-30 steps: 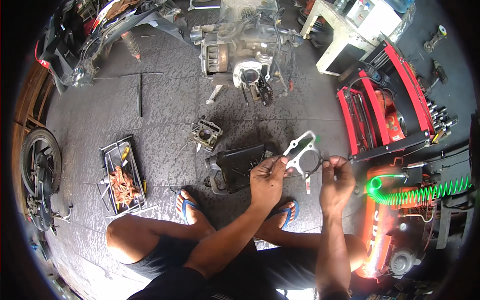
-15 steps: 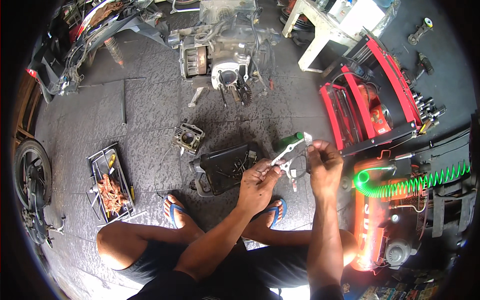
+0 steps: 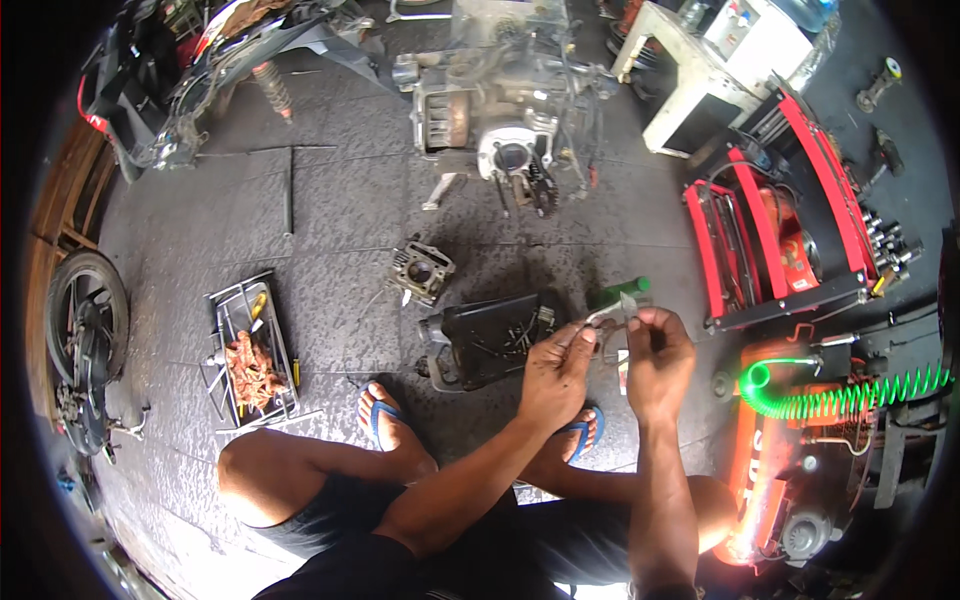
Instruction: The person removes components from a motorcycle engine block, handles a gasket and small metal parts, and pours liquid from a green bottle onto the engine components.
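Metal gasket [image 3: 601,317] is up betw. L hand [image 3: 558,374] & R hand [image 3: 661,367], nr. green bottle [image 3: 608,295]. Rec.: support thin edge close to grip, use light, even pressure, avoid bending. L hand: fingers closed, pinching gasket. R hand: thumb & fingers closed on small flat strip [image 3: 628,304]; strip-to-gasket contact can't be confirmed.

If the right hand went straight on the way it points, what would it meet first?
Beyond the metal strip in the right hand, probably the green cylinder, though depth is unclear and the hand might pass above it.
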`<move>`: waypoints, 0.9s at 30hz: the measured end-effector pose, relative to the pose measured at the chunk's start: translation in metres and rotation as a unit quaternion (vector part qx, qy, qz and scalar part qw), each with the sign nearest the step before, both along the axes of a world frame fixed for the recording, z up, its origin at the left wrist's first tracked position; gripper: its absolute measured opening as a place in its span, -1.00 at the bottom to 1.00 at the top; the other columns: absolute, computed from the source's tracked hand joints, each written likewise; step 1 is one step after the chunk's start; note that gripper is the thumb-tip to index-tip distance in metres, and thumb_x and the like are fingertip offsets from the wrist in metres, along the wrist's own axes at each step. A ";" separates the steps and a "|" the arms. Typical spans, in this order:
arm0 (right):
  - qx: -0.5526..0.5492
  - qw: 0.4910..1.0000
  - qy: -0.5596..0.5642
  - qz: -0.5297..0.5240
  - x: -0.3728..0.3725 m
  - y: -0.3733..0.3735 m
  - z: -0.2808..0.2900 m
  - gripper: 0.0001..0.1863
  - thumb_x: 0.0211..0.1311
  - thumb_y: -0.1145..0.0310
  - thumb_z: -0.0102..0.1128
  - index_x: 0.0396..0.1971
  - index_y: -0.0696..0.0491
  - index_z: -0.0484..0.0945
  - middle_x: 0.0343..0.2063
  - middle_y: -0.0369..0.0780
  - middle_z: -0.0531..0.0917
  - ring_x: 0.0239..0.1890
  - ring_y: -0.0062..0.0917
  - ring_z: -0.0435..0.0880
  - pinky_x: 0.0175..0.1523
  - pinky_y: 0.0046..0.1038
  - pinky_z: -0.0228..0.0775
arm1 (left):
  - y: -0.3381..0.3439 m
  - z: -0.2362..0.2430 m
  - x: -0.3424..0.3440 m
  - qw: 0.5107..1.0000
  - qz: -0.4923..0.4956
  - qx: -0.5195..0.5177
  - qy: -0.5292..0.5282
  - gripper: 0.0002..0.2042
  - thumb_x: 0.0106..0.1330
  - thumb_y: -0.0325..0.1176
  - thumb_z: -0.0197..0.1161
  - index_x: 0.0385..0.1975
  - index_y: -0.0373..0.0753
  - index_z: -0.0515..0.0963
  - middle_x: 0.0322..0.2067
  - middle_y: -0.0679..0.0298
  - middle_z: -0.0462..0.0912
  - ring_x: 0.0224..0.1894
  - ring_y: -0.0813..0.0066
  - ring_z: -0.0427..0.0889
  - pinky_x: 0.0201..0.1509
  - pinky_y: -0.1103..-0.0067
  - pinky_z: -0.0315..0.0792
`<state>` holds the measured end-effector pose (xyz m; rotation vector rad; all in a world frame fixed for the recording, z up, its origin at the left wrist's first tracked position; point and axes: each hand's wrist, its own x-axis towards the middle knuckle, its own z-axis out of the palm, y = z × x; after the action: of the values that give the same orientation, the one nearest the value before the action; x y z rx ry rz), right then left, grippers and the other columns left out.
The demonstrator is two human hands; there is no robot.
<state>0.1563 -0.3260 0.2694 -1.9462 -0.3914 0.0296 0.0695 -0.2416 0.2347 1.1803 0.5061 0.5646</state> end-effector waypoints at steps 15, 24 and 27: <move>-0.046 0.996 -0.056 0.060 -0.023 0.012 -0.003 -0.91 0.19 0.57 0.23 -0.30 0.21 0.58 -0.44 -0.19 0.66 -0.42 -0.58 0.62 -0.27 -0.50 0.48 | -0.004 -0.006 0.004 0.987 -0.011 -0.160 -0.027 -0.71 0.49 -0.23 0.11 -0.11 -0.37 0.61 -0.35 0.35 0.64 -0.34 0.71 0.51 -0.25 0.68 0.43; -0.061 0.993 -0.083 0.065 -0.033 0.014 -0.002 -0.89 0.15 0.58 0.23 -0.30 0.21 0.57 -0.40 -0.14 0.67 -0.36 -0.45 0.68 -0.26 -0.45 0.52 | -0.007 -0.011 0.003 0.985 0.012 -0.166 -0.046 -0.73 0.47 -0.26 0.16 -0.12 -0.37 0.62 -0.32 0.32 0.66 -0.32 0.70 0.52 -0.21 0.68 0.45; -0.066 0.992 -0.101 0.032 -0.035 0.014 -0.004 -0.89 0.16 0.57 0.21 -0.30 0.21 0.57 -0.40 -0.12 0.67 -0.34 -0.42 0.69 -0.20 -0.42 0.51 | -0.011 -0.007 0.006 0.985 0.029 -0.163 -0.040 -0.73 0.44 -0.27 0.19 -0.12 -0.39 0.61 -0.30 0.28 0.68 -0.29 0.66 0.56 -0.18 0.66 0.48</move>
<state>0.1216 -0.3122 0.2658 -2.0731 -0.5984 -0.1026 0.0754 -0.2530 0.2280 0.8307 0.5427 0.5537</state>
